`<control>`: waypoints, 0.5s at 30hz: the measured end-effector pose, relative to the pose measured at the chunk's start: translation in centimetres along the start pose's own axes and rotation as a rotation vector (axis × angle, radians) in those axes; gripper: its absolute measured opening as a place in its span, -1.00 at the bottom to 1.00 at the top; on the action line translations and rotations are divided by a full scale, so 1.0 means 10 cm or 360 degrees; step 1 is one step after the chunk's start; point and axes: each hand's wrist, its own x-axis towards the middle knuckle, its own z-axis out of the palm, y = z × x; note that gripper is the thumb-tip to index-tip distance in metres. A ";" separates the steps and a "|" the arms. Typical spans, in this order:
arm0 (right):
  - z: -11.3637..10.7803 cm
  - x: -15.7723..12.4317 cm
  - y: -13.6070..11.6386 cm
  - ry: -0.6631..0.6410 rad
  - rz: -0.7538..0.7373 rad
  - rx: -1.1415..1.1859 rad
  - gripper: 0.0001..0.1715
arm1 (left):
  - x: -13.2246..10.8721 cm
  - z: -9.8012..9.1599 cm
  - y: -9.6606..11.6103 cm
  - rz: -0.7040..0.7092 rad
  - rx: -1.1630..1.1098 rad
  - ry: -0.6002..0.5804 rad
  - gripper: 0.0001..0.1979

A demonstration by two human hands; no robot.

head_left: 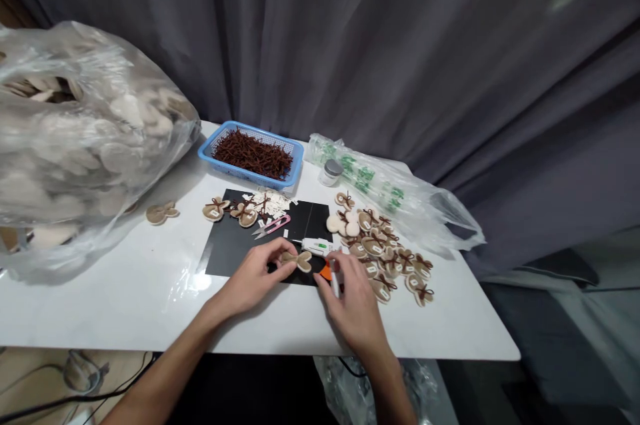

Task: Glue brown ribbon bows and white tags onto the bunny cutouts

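Note:
My left hand [265, 270] pinches a small tan bunny-shaped felt piece [300, 260] between thumb and fingers, its ears pointing right. My right hand [353, 298] is wrapped round the handle of a white glue gun [315, 246] with an orange trigger [326, 270]. The gun's nozzle points left, just above the felt piece. Both hands are over the front part of a black mat [225, 248]. Pink-handled thread snips [273, 226] lie on the mat behind them, next to a pile of small white labels [270, 204].
A blue basket [253, 178] of brown bows stands behind the mat. At left bulges a large plastic bag [100, 152] of felt pieces. Finished-looking bunnies [375, 244] with bows and labels are heaped at right, near a grey-lidded jar [331, 172] and a clear plastic wrapper [400, 195].

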 end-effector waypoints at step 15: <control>0.20 -0.07 0.04 0.0165 0.0287 -0.0450 -0.40 | -0.06 0.00 -0.01 0.0045 0.0438 0.0032 -0.83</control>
